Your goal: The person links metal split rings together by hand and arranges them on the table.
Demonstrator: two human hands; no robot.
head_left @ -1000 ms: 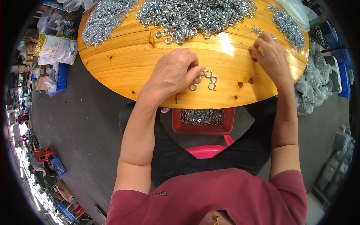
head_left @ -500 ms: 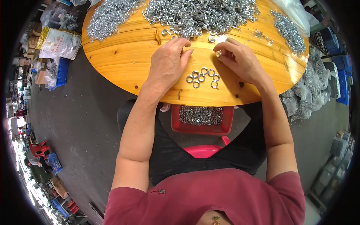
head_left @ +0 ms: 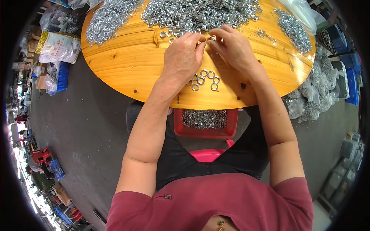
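Note:
Both my hands are close together over the wooden table (head_left: 127,73), just before a large pile of shiny metal rings (head_left: 202,16). My right hand (head_left: 236,48) pinches a small metal ring between thumb and fingers, partly covered by the fingertips. My left hand (head_left: 182,56) is curled beside it, thumb and forefinger drawn together; anything in its grip is hidden. Nearer me lies a loose cluster of several metal rings (head_left: 204,80), partly behind my left wrist. A few stray rings (head_left: 165,34) lie at the pile's near left edge.
Heaps of tiny metal parts sit at the table's far left (head_left: 110,23) and far right (head_left: 293,32). Under the front edge stands a red bin (head_left: 204,133) of rings. Filled clear bags (head_left: 314,90) lie right of the table; a blue crate (head_left: 63,77) stands left.
Both hands have moved closer together and up toward the pile, the right one shifting left with its ring. My left wrist now overlaps the ring cluster's left side.

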